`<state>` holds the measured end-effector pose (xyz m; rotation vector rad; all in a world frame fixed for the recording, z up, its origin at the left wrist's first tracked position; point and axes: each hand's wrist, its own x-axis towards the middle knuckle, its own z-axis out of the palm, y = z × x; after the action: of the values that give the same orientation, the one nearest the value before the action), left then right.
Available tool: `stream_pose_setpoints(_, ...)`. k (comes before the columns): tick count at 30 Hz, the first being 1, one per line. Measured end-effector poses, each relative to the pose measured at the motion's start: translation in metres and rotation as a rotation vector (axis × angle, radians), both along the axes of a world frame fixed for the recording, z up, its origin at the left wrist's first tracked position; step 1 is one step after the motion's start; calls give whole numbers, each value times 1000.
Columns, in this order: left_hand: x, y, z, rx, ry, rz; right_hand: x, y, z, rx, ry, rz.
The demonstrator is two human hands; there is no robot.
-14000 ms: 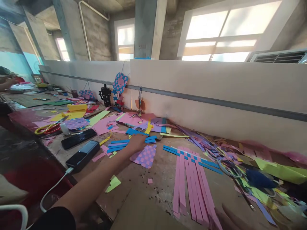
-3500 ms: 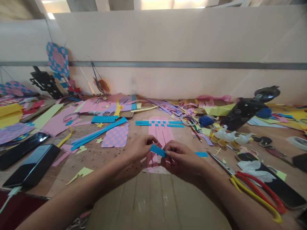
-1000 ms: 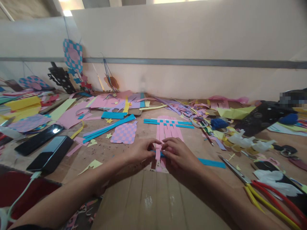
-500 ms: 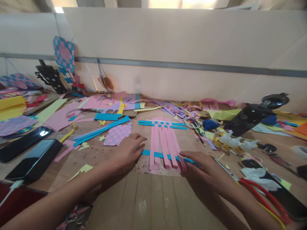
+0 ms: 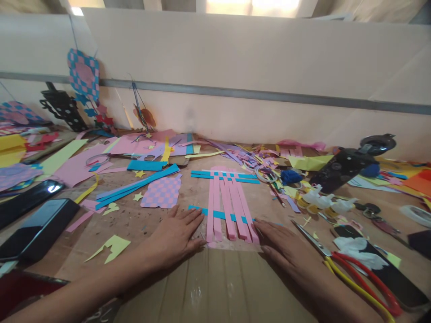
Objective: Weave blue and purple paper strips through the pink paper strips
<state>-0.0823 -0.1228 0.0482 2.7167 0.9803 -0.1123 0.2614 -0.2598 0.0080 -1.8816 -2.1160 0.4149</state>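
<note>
Head camera looks down over hands (image 5: 175, 237) across workbench (image 5: 134, 229) to wall (image 5: 235, 54); edges seem warped.

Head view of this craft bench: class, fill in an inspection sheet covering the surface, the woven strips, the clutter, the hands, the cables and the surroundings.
surface: wooden workbench, with a cardboard sheet at the near edge
job's things: pink paper strips interlaced with blue paper strips
hands: left hand and right hand flat on either side of the strips, holding nothing
clutter: paper scraps, red-and-yellow-handled scissors, smartphone
cables: white cable at the left edge, mostly out of view
surroundings: pale wall with a grey rail
</note>
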Motion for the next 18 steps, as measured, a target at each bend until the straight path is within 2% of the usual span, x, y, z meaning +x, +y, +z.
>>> stream_pose_setpoints(8, 15, 17, 3, 35, -53, 13, 3, 23, 6, -8, -35, -7)
stream_pose_setpoints(14, 14, 17, 4, 19, -31, 35, -1, 10, -3, -58, -162, -38)
stream_pose_setpoints(18, 14, 20, 3, 30, -32, 38, -3, 6, -2, -106, -179, -52)
